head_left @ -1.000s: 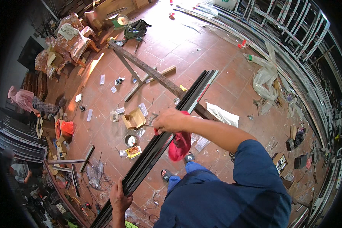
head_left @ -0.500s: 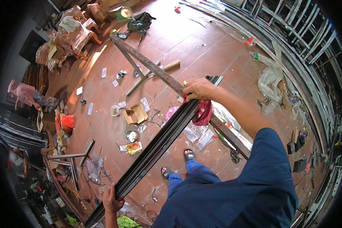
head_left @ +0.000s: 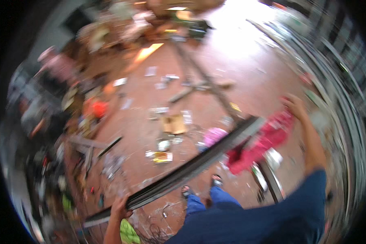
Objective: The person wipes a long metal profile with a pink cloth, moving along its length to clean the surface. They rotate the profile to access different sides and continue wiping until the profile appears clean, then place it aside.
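A long dark metal profile [head_left: 183,170] runs slantwise in front of me, from the lower left up toward the right. Near its lower end my left hand [head_left: 120,208] is closed around it. Out past the upper end, my right hand [head_left: 295,107] grips a corner of a red cloth [head_left: 266,142]. The cloth hangs stretched from that hand back to beside the profile; whether it touches the metal is blurred. Below the profile's upper part, a bar of the wooden stand [head_left: 271,181] shows.
On the tiled floor beyond lie an open cardboard box [head_left: 175,124], a yellow packet [head_left: 162,157] and plastic scraps. Long metal bars [head_left: 337,101] line the right side. A person in pink [head_left: 57,63] is at the left, and another person [head_left: 38,122] is nearer. Green cloth [head_left: 129,232] lies near my left forearm.
My right hand has left the profile's upper end and swung out to the right, drawing the red cloth with it. My left hand still holds the profile. The view has turned and blurred.
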{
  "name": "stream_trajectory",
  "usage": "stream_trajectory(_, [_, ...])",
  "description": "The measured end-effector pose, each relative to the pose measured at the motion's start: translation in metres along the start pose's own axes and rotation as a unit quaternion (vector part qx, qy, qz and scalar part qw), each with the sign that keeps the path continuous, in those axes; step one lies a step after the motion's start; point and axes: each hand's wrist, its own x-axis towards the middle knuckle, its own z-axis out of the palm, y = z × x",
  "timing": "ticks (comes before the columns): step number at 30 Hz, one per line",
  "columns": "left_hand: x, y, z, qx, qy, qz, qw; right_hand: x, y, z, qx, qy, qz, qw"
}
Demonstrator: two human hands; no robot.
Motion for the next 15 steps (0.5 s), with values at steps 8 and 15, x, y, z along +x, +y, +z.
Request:
stream_trajectory(8, [0.005,0.076,-0.011,-0.049,-0.018,-0.054,0.997,-0.140,0.064,0.044,0.612,0.223,0.172,0.739])
stream_trajectory(15, [-0.048,0.105,-0.017,-0.131,0.013,-0.160,0.978,-0.186,-0.070,0.095,0.205,0.014,0.159,0.966])
